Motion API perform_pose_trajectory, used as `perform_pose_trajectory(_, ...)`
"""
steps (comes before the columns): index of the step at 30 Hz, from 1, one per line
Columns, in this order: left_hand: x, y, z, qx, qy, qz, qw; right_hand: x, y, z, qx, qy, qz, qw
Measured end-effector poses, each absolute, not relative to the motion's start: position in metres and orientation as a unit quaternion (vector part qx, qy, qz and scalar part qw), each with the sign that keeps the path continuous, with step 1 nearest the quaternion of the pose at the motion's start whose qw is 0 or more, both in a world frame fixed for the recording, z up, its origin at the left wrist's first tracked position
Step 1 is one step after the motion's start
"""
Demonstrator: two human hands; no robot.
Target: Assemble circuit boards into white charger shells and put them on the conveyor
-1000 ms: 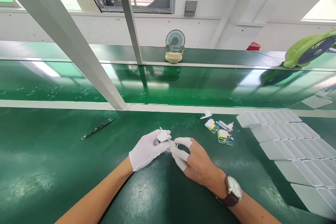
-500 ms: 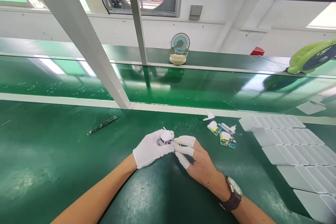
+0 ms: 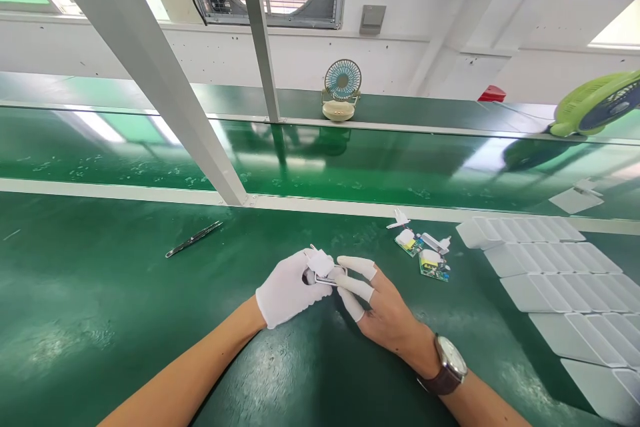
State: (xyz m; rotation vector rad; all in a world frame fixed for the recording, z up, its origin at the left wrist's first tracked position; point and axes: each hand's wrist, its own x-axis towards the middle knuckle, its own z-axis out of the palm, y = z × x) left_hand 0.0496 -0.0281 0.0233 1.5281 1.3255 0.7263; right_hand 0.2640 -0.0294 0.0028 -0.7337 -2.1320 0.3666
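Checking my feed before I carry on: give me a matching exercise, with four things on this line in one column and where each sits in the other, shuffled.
Things:
1. tweezers
2. small white part
3. white trays
4. blue desk fan

Places:
A. on the far shelf
B. in the left hand, with the right hand fingers touching it
C. on the bench, left of the hands
D. on the bench, far right

Pairs: 1-C, 2-B, 3-D, 4-A.

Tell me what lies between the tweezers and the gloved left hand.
Nothing: the head view shows only bare green bench top between tweezers and left hand.
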Motion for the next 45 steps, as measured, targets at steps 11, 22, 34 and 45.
perform_pose_trajectory(11,0.047,-0.030,0.016,0.642,0.535,0.304,0.458,0.267,-0.031,0.006,-0.296,-0.830,0.222,0.418)
perform_pose_trajectory(22,0.038,-0.028,0.032,0.677,0.620,0.317,0.237,0.269,-0.029,-0.001,-0.331,-0.857,0.095,0.383)
perform_pose_trajectory(34,0.055,-0.035,0.045,0.881,0.463,0.087,0.049,0.268,-0.035,-0.008,-0.320,-0.884,-0.043,0.337)
perform_pose_trajectory(45,0.061,-0.044,0.048,0.867,0.488,0.090,0.043,0.262,-0.038,0.008,-0.283,-0.893,-0.106,0.333)
